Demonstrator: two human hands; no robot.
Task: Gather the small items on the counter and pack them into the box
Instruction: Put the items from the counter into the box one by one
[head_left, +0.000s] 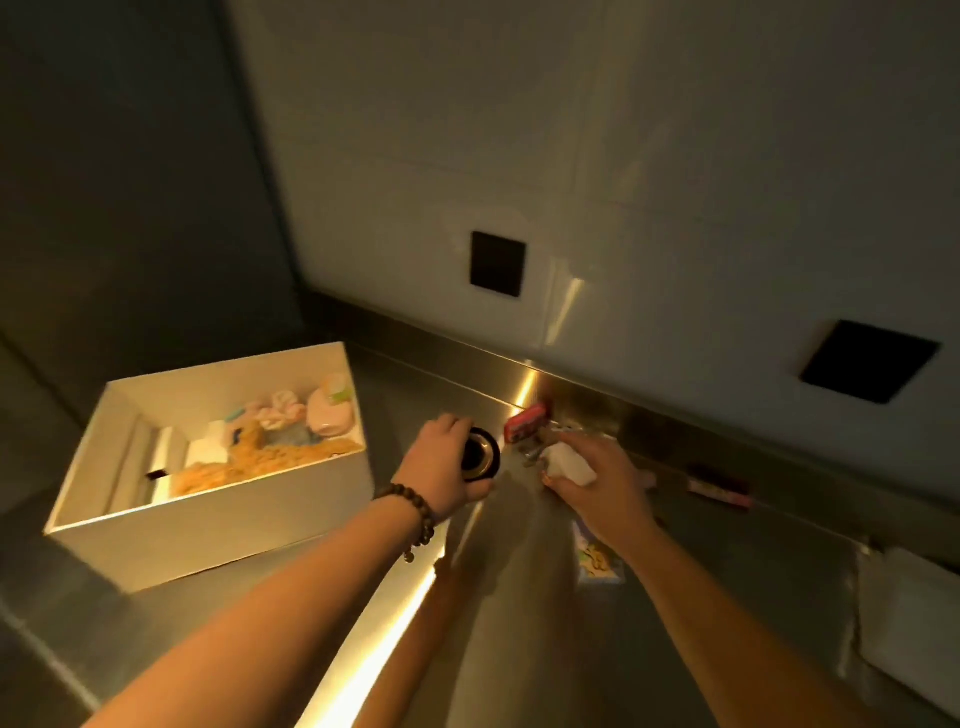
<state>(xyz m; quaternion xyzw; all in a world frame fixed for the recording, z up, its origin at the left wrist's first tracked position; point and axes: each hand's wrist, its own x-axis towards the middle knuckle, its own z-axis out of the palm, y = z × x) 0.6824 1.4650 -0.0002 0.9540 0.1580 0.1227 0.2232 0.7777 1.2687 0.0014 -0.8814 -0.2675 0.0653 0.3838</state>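
Left hand curls around the black round jar, right hand pinches a small white item, both grips loaded for the nearby box.

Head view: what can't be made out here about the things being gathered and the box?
- Round black object: the left hand covers most of it.
- White item: blurred, partly under the right hand.
- Red packet: label too small to read.
- Card on the counter: right forearm hides its top.
- Box: near wall hides part of the floor.
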